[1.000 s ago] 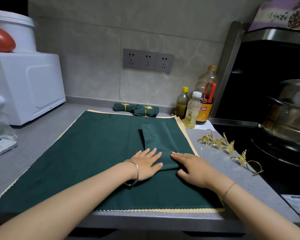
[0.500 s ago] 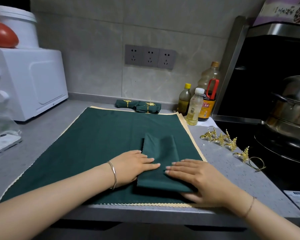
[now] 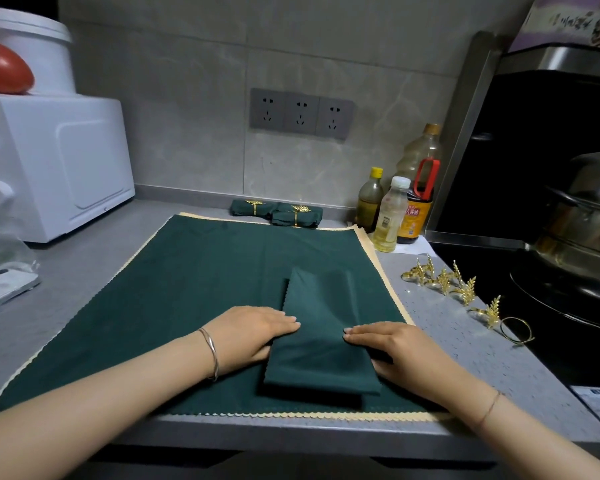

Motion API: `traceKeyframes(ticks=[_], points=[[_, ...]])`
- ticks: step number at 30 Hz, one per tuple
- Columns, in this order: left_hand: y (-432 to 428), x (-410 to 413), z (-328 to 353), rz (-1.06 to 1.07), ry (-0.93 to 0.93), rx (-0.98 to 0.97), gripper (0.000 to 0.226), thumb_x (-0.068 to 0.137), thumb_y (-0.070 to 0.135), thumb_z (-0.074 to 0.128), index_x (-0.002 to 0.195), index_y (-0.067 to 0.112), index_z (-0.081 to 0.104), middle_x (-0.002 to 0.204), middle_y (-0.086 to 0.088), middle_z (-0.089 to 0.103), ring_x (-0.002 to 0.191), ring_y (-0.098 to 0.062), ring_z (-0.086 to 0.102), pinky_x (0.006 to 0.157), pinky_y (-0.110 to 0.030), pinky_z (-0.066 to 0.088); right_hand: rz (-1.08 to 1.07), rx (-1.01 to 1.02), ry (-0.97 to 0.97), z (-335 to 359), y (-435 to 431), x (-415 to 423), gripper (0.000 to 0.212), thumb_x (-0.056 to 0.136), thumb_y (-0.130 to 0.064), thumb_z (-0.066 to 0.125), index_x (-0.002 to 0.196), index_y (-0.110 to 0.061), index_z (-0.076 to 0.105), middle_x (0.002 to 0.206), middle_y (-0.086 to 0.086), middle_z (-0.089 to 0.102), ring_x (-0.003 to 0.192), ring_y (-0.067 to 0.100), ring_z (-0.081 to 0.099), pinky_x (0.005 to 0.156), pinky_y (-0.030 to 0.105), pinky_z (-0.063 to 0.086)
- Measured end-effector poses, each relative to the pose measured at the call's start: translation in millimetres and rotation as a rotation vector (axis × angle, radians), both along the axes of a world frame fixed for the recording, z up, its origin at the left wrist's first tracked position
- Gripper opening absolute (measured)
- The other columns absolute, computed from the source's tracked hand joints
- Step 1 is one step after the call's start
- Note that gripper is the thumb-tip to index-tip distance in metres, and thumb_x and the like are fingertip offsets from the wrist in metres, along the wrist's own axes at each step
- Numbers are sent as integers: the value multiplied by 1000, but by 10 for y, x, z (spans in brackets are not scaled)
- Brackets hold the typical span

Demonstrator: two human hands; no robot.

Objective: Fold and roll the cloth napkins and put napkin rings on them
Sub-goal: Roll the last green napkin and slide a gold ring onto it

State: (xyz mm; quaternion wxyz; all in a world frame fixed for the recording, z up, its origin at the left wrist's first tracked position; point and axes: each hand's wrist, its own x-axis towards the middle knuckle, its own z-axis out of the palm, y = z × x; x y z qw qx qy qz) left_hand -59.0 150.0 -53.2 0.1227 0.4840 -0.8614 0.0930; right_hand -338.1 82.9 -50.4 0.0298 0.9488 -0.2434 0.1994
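A dark green napkin (image 3: 321, 327), folded into a long strip, lies on a large green cloth (image 3: 174, 292) with a cream edge that covers the counter. My left hand (image 3: 253, 332) lies flat at the strip's left edge, fingertips touching it. At the strip's right side my right hand (image 3: 392, 351) rests flat, fingertips on top and thumb under the edge. Two rolled green napkins (image 3: 278, 213) with gold rings sit by the back wall. Several gold leaf-shaped napkin rings (image 3: 444, 280) lie on the counter to the right.
A white oven (image 3: 52, 164) stands at the left, a phone (image 3: 4, 289) in front of it. Bottles (image 3: 392, 216) stand at the back right. A black cooktop (image 3: 534, 306) with a steel pot (image 3: 586, 216) fills the right side. The counter's front edge is just below my wrists.
The folded napkin has been pulled toward the counter's front edge. Both hands came back with it and spread apart to its left and right sides.
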Motion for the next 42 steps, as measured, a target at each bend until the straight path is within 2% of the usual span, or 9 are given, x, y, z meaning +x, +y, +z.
traceKeyframes(ticks=[2,6,10,21,25,29,32,35,42], points=[[-26,34,-27,0,55,-4,39,77,36,41,100,29,71,94,14,72,83,-6,69,57,-17,54,6,35,-72,-33,-63,13,37,78,-30,45,101,-25,75,103,-14,71,93,2,67,80,19,54],[-93,23,50,139,270,63,37,80,53,39,103,42,66,95,7,68,91,-13,62,74,-24,45,-59,264,-255,-20,-122,35,13,83,-27,63,77,-36,71,75,-24,64,75,-3,60,65,20,47],[-146,-35,36,247,667,128,30,80,56,63,69,28,65,57,21,59,54,-4,50,56,-20,39,-182,525,-430,-17,-169,135,40,84,-40,64,56,-12,55,52,-7,47,52,3,41,54,23,33],[-500,-120,105,593,742,432,38,83,39,67,50,22,58,42,12,47,49,-8,42,48,-15,34,-539,709,-506,10,-411,380,22,79,-30,75,82,-16,57,47,-7,52,40,6,44,49,23,37],[-583,-174,249,658,565,477,37,80,42,68,99,12,58,88,-1,61,87,-19,58,70,-24,44,-614,681,-450,45,-398,415,32,76,-30,75,95,-16,52,58,-5,59,51,11,53,57,30,44],[-655,-332,212,474,210,221,78,89,51,50,150,24,10,155,-2,14,143,-23,14,116,-37,15,-556,431,-319,91,-334,466,52,78,-28,69,122,-20,41,103,-4,54,92,13,54,75,27,42],[-737,-406,139,380,9,269,63,98,50,26,152,25,4,159,6,-3,146,-16,-8,118,-37,-7,-357,281,-130,86,-371,513,61,90,-20,55,146,-17,30,154,-1,24,142,16,21,113,25,18],[-766,-423,38,403,-13,345,60,99,49,18,152,24,1,159,6,-4,146,-14,-7,118,-37,-8,-347,358,68,8,-408,529,56,102,-35,33,152,-20,12,159,-9,-2,146,8,-6,118,27,-3],[-794,-393,-40,383,150,430,60,99,48,21,151,27,0,159,7,-7,146,-13,-8,119,-34,-4,-360,471,100,-56,-479,510,63,99,-49,28,152,-19,11,159,-8,4,145,5,-3,118,25,-2]])
